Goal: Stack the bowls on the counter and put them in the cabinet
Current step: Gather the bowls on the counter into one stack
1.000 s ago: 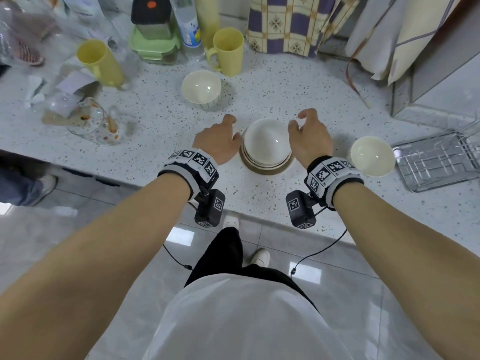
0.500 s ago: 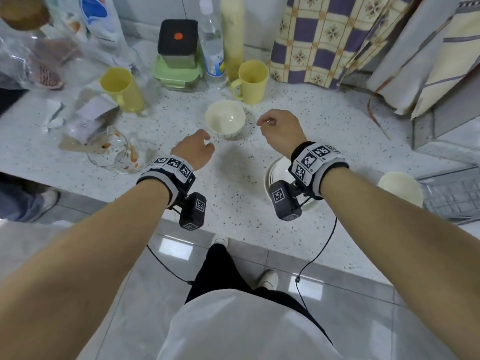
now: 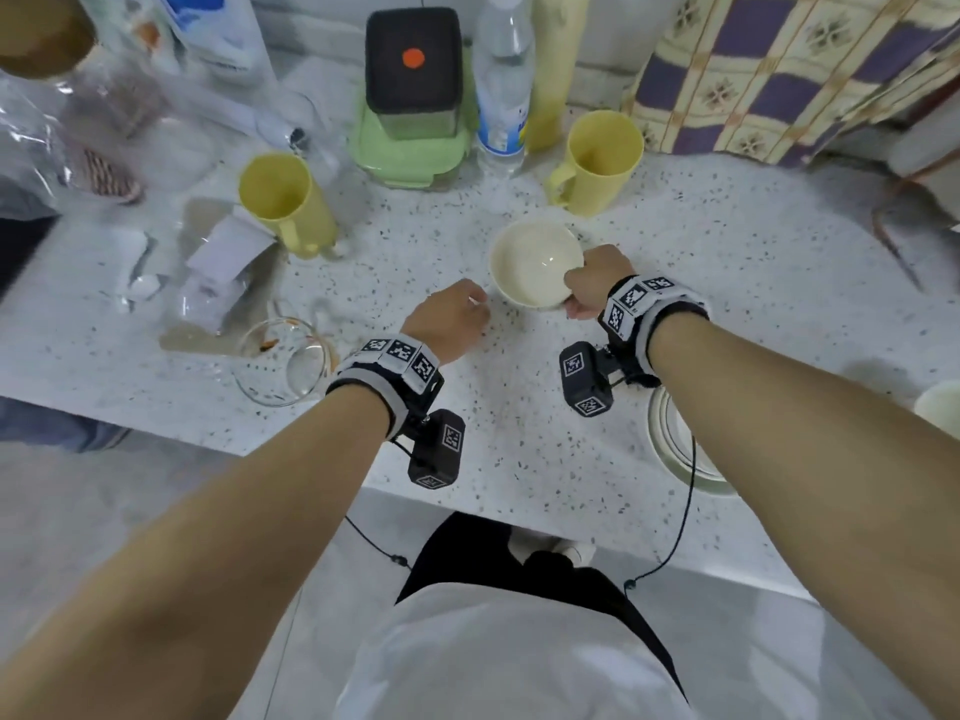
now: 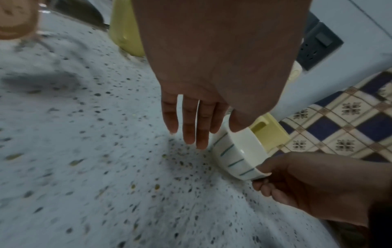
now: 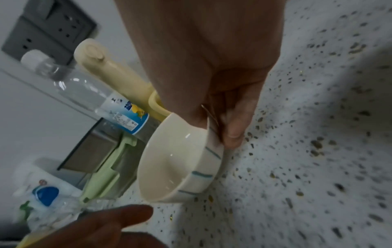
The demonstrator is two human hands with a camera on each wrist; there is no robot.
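Gathering the third bowl for stacking.
Right hand pinches the striped bowl mid-counter; left hand hovers beside it, fingers loose and empty. Next, probably, carry it onto the stacked bowls at the front edge.

bare counter toward the front edge, 2 yellow mugs and bottles crowding the back
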